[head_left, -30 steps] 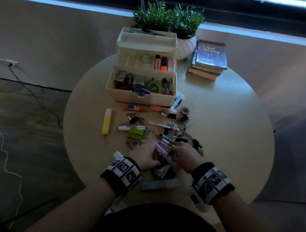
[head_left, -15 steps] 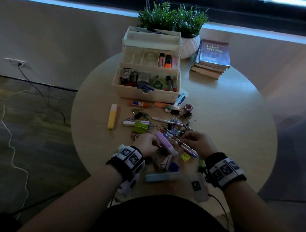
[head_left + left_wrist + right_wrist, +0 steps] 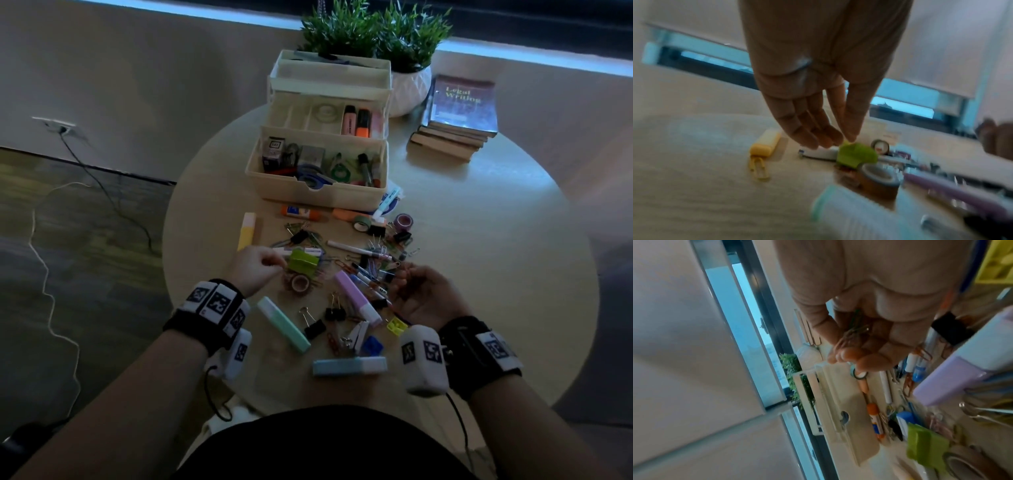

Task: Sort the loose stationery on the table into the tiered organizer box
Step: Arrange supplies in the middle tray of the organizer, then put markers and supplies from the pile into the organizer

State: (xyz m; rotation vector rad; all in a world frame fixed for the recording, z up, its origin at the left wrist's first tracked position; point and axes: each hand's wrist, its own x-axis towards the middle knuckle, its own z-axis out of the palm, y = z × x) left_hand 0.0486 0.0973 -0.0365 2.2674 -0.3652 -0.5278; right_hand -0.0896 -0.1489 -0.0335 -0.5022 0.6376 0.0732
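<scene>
The cream tiered organizer box (image 3: 315, 197) stands open at the back of the round table, also seen in the right wrist view (image 3: 849, 410). Loose pens, clips, tape rolls and highlighters lie in front of it. My left hand (image 3: 274, 267) reaches to a green boxy item (image 3: 303, 262). In the left wrist view its thumb and fingertips (image 3: 844, 141) pinch the near top edge of the green item (image 3: 857, 154). My right hand (image 3: 404, 277) is turned palm up over the pens. Its curled fingers (image 3: 859, 356) cup several paper clips (image 3: 854, 332).
A purple highlighter (image 3: 356, 301), a mint one (image 3: 282, 323), a blue one (image 3: 349, 366) and a yellow one (image 3: 247, 230) lie around my hands. A brown tape roll (image 3: 300, 282) sits just below the green item. Books (image 3: 459, 113) and a potted plant (image 3: 407, 85) stand beside the box.
My left hand left the purple highlighter and moved forward-left to the green item. My right hand drew back to the right and turned palm up with paper clips in it.
</scene>
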